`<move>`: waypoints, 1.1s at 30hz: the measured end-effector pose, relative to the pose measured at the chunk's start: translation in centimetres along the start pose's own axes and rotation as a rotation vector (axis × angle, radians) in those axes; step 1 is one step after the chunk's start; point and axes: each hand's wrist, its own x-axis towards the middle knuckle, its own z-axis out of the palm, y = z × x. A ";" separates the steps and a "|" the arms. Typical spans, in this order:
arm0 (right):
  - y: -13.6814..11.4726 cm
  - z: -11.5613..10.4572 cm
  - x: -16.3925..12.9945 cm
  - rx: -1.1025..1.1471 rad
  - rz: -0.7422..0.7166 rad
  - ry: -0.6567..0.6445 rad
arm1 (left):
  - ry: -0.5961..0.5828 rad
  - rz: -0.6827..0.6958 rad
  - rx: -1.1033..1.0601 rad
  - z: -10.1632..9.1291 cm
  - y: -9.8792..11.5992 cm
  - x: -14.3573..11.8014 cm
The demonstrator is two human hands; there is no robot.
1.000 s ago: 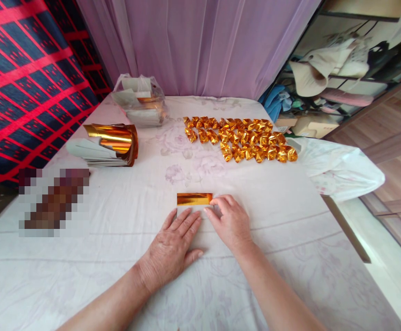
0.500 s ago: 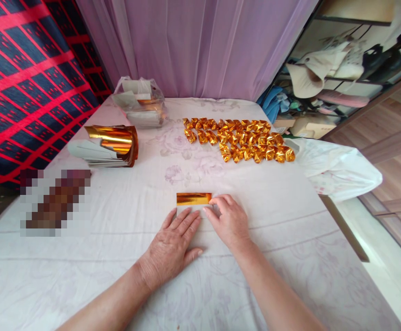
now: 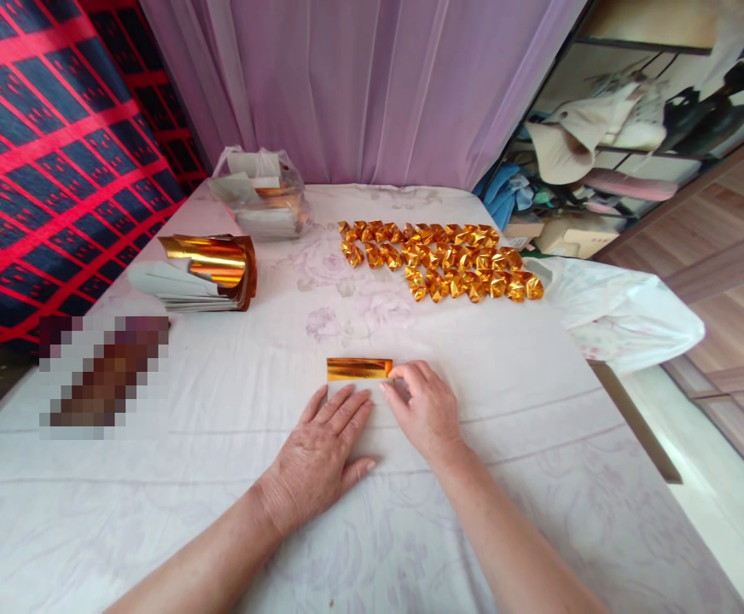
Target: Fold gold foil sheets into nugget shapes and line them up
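Barely shifted, right fingers (image 3: 403, 372), parted, touch gold paper (image 3: 359, 368); left fingers (image 3: 355, 416) flat, folded pieces (image 3: 452, 256) beyond.

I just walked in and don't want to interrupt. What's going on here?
A person is handling a small gold-and-pale paper on the table. The left hand lies flat, with fingers over the pale part; the right hand has thumb and forefinger at the right end, perhaps pinching it. Beyond, folded gold pieces sit in rows; to the left are a curved stack of sheets and a clear bag.
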 end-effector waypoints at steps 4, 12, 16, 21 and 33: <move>0.0 -0.2 -0.1 0.055 -0.040 0.028 | -0.002 -0.009 -0.005 0.0 0.1 0.0; -0.6 -0.7 -0.5 0.036 -0.153 -0.029 | 0.023 -0.015 -0.029 0.3 0.0 0.0; -0.7 -0.6 -0.5 0.029 -0.139 -0.077 | 0.019 -0.015 -0.025 0.3 0.0 0.0; -0.8 -0.4 -0.4 0.000 -0.118 -0.084 | -0.006 -0.021 -0.022 0.1 0.0 0.1; -1.1 -0.2 -0.4 -0.022 -0.081 -0.092 | 0.027 -0.021 -0.026 0.5 0.0 0.1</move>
